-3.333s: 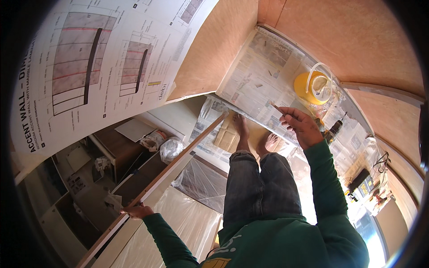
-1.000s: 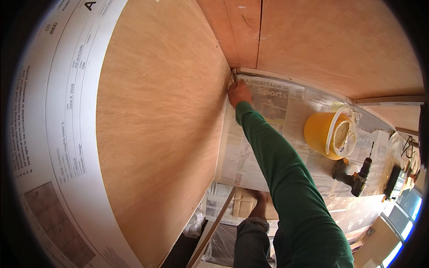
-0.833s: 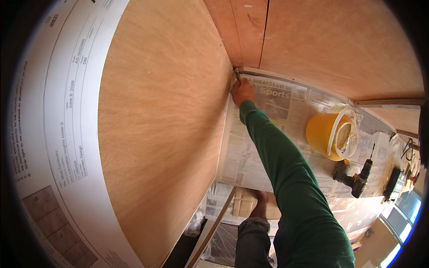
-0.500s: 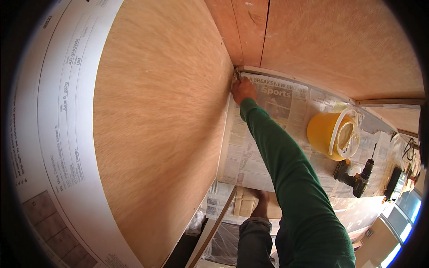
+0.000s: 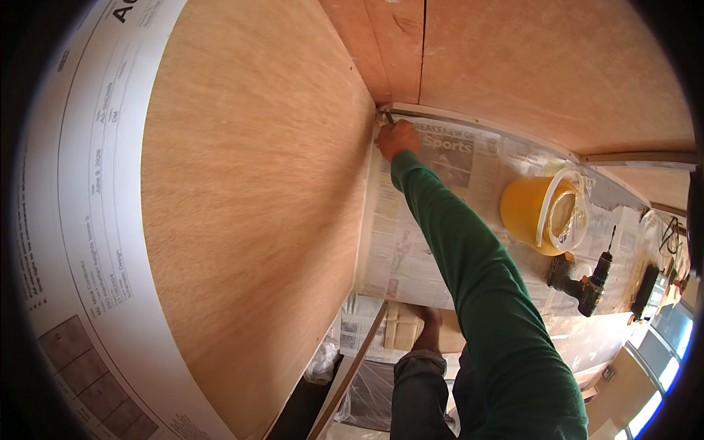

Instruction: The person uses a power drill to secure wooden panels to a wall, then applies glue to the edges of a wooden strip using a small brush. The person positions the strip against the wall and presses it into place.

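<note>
My right hand (image 5: 397, 139), in a green sleeve, reaches far forward into the corner where the big plywood panel (image 5: 249, 191) meets the reddish wood wall (image 5: 513, 66). Its fingers are closed around a slim, dark metal tool (image 5: 389, 116) whose tip is at the corner. The fist hides most of the tool, so its kind is unclear. Beneath the hand, newspaper sheets (image 5: 411, 220) cover the flat surface. My left hand is out of view.
A yellow bucket (image 5: 522, 209) with a clear lidded tub in its mouth stands right of my forearm. Nearby lies a cordless drill (image 5: 589, 292) with a bit fitted. A printed sheet (image 5: 95, 220) fills the left edge. My bare foot (image 5: 429, 330) is by some cardboard (image 5: 402, 327).
The view has shifted slightly, so the bucket and drill appear a little higher and further left. My right hand keeps its grip on the tool at the corner.
</note>
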`<state>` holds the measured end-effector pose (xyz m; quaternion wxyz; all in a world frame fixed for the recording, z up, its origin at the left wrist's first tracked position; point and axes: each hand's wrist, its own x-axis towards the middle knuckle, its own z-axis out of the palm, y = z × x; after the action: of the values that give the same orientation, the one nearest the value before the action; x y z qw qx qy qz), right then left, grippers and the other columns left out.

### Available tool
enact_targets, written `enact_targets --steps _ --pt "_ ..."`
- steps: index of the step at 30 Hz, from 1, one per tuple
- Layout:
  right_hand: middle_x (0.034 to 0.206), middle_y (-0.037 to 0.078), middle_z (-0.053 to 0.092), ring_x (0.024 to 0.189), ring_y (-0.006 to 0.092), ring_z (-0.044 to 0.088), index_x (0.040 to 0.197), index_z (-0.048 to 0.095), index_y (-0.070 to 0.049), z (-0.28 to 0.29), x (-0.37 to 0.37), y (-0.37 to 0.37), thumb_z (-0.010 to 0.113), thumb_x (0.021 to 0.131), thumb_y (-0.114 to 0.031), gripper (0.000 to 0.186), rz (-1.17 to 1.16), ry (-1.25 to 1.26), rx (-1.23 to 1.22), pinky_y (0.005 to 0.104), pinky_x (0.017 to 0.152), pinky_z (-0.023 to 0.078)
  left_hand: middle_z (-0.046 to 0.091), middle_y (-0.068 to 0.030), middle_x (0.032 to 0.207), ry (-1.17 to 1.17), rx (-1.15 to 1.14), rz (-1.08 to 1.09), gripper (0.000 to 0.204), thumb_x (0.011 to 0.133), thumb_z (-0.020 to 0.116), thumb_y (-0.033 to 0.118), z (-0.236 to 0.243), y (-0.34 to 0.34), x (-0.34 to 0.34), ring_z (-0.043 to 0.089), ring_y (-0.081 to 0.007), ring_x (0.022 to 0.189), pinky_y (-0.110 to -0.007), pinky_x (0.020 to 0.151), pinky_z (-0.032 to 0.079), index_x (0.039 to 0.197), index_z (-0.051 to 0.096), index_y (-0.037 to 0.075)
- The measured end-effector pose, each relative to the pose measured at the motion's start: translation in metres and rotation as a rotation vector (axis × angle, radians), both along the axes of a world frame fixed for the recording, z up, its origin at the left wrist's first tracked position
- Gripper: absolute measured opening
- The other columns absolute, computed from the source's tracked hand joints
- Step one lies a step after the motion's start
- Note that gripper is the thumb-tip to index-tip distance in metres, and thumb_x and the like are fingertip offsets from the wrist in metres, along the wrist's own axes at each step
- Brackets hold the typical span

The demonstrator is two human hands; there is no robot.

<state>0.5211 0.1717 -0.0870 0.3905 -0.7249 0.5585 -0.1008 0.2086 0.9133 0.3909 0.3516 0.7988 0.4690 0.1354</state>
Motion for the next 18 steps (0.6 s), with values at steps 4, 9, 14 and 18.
enact_targets --steps 4,9,14,18 --pt "0.094 0.033 0.070 0.090 0.0488 0.070 0.088 0.069 0.006 0.003 -0.005 0.000 0.059 0.089 -0.025 0.033 -0.014 -0.069 0.090 0.0509 0.083 0.057 0.040 -0.0129 0.148 -0.035 -0.011 -0.001 0.072 0.103 0.054 0.025 -0.003 0.020 -0.008 0.046 -0.0358 0.129 -0.062 0.104 0.051 0.162 0.015 0.033" --pt "0.082 0.027 0.069 0.078 0.0481 0.067 0.084 0.067 0.001 0.024 -0.047 0.017 0.057 0.091 -0.024 0.027 -0.053 -0.159 -0.067 0.0542 0.073 0.054 0.040 -0.0140 0.149 0.004 0.001 -0.111 0.067 0.103 0.052 0.026 -0.027 0.026 0.005 0.045 -0.0362 0.130 -0.061 0.106 0.048 0.161 0.018 0.029" --pt "0.081 0.018 0.070 0.073 0.0426 0.066 0.093 0.067 -0.006 0.162 -0.150 0.101 0.059 0.096 -0.018 0.015 0.036 -0.353 0.123 0.0494 0.065 0.052 0.040 -0.0151 0.150 0.086 -0.017 -0.275 0.062 0.104 0.049 0.026 -0.096 -0.010 -0.018 0.044 -0.0366 0.132 -0.060 0.108 0.045 0.159 0.021 0.025" --pt "0.082 0.016 0.070 0.076 0.0369 0.069 0.109 0.071 -0.008 0.262 -0.276 0.096 0.060 0.097 -0.010 0.017 -0.148 -0.344 0.036 0.0405 0.068 0.053 0.040 -0.0160 0.151 0.189 -0.137 -0.656 0.059 0.105 0.047 0.027 -0.233 -0.095 -0.014 0.043 -0.0370 0.133 -0.059 0.109 0.043 0.158 0.023 0.022"
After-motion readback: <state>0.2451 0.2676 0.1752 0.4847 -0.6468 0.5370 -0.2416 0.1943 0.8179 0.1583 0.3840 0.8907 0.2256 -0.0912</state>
